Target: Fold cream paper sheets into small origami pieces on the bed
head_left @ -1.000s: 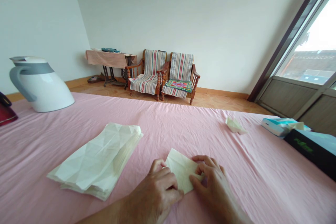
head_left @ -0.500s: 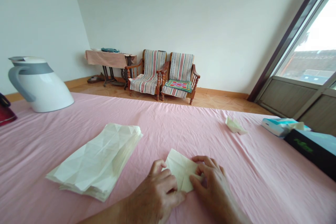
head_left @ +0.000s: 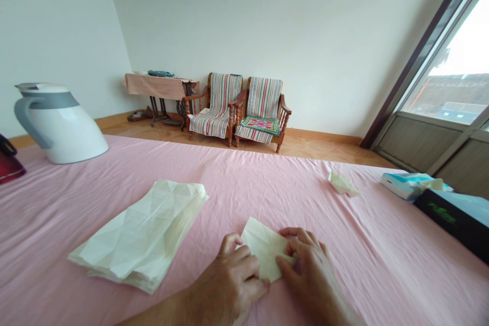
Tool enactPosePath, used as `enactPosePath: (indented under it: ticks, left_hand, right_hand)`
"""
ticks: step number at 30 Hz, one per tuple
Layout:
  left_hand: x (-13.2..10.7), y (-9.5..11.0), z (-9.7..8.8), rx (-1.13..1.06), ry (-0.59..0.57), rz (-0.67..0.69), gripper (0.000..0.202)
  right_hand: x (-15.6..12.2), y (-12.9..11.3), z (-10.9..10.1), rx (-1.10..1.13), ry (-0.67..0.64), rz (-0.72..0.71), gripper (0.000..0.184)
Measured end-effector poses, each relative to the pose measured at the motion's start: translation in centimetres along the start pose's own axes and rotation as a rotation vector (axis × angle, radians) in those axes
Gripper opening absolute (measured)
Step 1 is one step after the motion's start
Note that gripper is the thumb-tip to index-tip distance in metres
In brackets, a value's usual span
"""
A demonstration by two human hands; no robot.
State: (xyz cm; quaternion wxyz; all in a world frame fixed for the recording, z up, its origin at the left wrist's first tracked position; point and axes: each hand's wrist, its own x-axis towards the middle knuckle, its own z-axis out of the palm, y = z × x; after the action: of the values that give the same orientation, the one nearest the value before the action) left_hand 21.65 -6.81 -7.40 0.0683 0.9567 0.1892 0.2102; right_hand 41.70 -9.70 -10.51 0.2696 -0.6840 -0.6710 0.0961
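Observation:
A small folded sheet of pale cream paper (head_left: 263, 247) lies on the pink cloth in front of me, with crease lines across it. My left hand (head_left: 237, 275) grips its left and lower edge, fingers curled and thumb near the bottom corner. On the opposite side, my right hand (head_left: 305, 260) pinches the right edge between thumb and bent fingers. To the left sits a thick stack of creased paper sheets (head_left: 145, 232). A small folded paper piece (head_left: 343, 184) rests farther off to the right.
A pink cloth (head_left: 244, 178) covers the table. A white and grey jug (head_left: 72, 127) and a red object (head_left: 9, 163) stand at the left. A tissue pack (head_left: 405, 184) and a black box (head_left: 446, 216) are at the right. Two wooden chairs (head_left: 260, 107) stand beyond.
Both hands stay almost in place on the folded paper. The left thumb has shifted slightly at the lower edge; the rest looks the same.

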Motion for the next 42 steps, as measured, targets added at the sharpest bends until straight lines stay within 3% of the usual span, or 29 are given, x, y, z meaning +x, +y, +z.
enactPosePath:
  ticks: [16,18,20,24,28,31,36,42]
  left_hand:
    - [0.5,-0.1,-0.9,-0.05,-0.09,0.037,0.017]
    - [0.6,-0.2,-1.0,-0.061,-0.102,0.038,0.022]
    - [0.6,-0.3,-1.1,-0.067,-0.103,0.036,0.029]
    - [0.8,-0.3,-1.4,-0.074,-0.12,0.031,0.038]
    - [1.1,-0.1,-1.6,-0.09,-0.149,0.02,0.036]
    - [1.1,0.0,-1.6,-0.102,-0.161,0.009,0.036]
    - [1.1,-0.1,-1.6,-0.115,-0.172,0.012,0.032]
    - [1.2,-0.1,-2.1,-0.099,-0.24,-0.003,0.03]
  right_hand:
    - [0.1,0.8,0.5,-0.028,0.045,0.016,0.006]
    - [0.1,1.4,0.3,-0.048,0.083,0.008,0.002]
    - [-0.1,2.0,-0.2,-0.086,0.171,-0.019,0.01]
    - [-1.2,2.1,-1.4,-0.192,0.345,-0.27,0.021]
    - [-2.5,0.9,-1.6,-0.342,0.347,-0.656,0.026]
    - [-2.9,0.5,-1.0,-0.364,0.291,-0.794,0.03]
    - [-3.0,1.1,-0.1,-0.306,0.317,-0.796,0.026]
    - [-3.5,1.6,1.2,-0.257,0.575,-0.568,0.028]
